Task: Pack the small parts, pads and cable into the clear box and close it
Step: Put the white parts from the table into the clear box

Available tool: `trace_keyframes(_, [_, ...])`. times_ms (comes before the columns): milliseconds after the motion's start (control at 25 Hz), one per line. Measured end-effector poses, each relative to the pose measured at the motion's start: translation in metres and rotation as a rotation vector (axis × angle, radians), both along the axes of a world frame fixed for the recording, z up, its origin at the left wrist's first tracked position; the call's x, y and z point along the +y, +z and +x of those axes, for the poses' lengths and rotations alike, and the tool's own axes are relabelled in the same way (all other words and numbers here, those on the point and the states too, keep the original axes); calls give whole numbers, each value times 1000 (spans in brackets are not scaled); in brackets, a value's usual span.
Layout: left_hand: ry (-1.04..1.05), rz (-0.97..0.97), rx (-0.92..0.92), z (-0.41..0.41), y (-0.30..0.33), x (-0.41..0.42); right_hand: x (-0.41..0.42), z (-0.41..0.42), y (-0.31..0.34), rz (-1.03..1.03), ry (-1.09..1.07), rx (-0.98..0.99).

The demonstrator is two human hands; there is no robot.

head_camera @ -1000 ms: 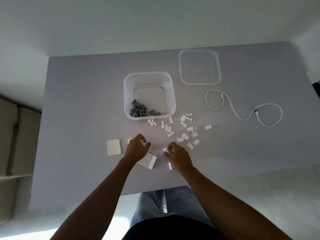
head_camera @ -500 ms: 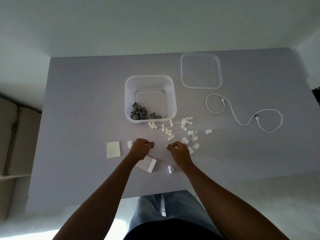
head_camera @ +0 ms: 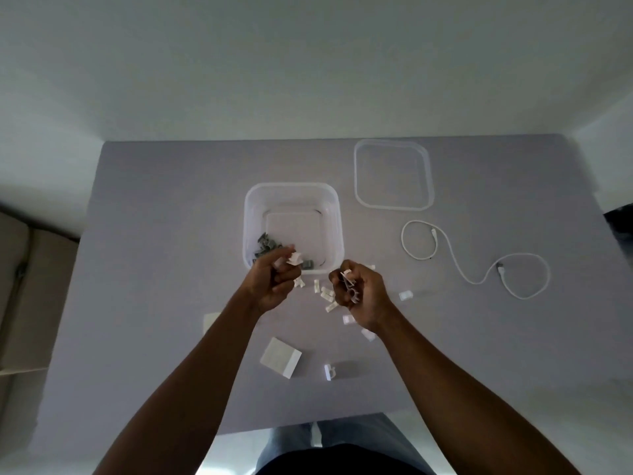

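The clear box (head_camera: 337, 217) stands open mid-table with grey parts (head_camera: 265, 243) in its near left corner. My left hand (head_camera: 274, 281) is raised at the box's near rim, shut on a white part (head_camera: 295, 259). My right hand (head_camera: 363, 293) hovers just right of it, shut on several white clips (head_camera: 350, 286). More white clips (head_camera: 327, 293) lie scattered on the table between and below my hands. A stack of white pads (head_camera: 281, 357) lies nearer to me, with one clip (head_camera: 329, 371) beside it. The white cable (head_camera: 472, 258) is coiled to the right.
The clear lid (head_camera: 394, 174) lies flat behind and to the right of the box. A yellowish pad (head_camera: 210, 320) lies left of my left forearm. The grey table (head_camera: 154, 269) ends near my legs; a beige cabinet (head_camera: 20, 303) stands to the left.
Both hands have lifted off the table and moved toward the box, each carrying white parts picked from the scattered pile. The view has tilted, so the table sits lower in the frame.
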State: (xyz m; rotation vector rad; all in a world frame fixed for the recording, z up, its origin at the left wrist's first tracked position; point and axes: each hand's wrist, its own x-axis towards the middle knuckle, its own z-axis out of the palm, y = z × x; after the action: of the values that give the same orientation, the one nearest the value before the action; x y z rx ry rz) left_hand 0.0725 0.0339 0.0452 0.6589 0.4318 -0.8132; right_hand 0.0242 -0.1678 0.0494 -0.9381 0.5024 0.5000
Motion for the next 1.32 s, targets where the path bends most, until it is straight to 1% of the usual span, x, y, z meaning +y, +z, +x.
trace_keyframes(40, [-25,79,-14,11,-1,-5,-2,10,4,-27,19,-16])
trace_keyframes(120, [-110,324,-71,31,-4,-13,-5,29,8,-159,83,-26])
trace_keyframes(200, [-244,575,-182,51,-11,-22,-8,49,8,-428,192,-42])
trace_keyframes(320, [-428,982,-407,75,-23,-32,-12,76,4,-945,451,-155])
trace_keyframes(360, [-497,1120,-504,81,-31,-35,-12,84,3,-1070,540,-205])
trace_keyframes(400, [-582,1225,-601,86,-38,-38,-12,90,3,-1151,612,-242])
trace_keyframes(440, [-671,1290,-685,90,-45,-42,-11,97,3,-1201,666,-266])
trace_keyframes(520, [-833,1314,-809,95,-58,-52,-9,109,4,-1280,743,-302])
trace_keyframes(600, [-952,1296,-887,94,-66,-58,-8,117,4,-1359,818,-324])
trace_keyframes(760, [-1091,1319,-970,90,-77,-56,-4,126,-1,-1441,931,-330])
trace_keyframes(920, [-1120,1381,-1013,92,-75,-41,7,129,-3,-1523,1043,-412])
trace_keyframes(1040, [-1085,1390,-980,91,-72,-34,23,129,-4,-1520,1180,-470])
trace_keyframes(1120, [-1069,1387,-949,88,-70,-31,31,129,-3,-1525,1286,-473])
trace_keyframes(1200, [-1070,1398,-956,86,-68,-29,35,130,-4,-1529,1373,-453])
trace_keyframes(1320, [-1081,1408,-960,84,-64,-29,38,130,-9,-1516,1455,-393])
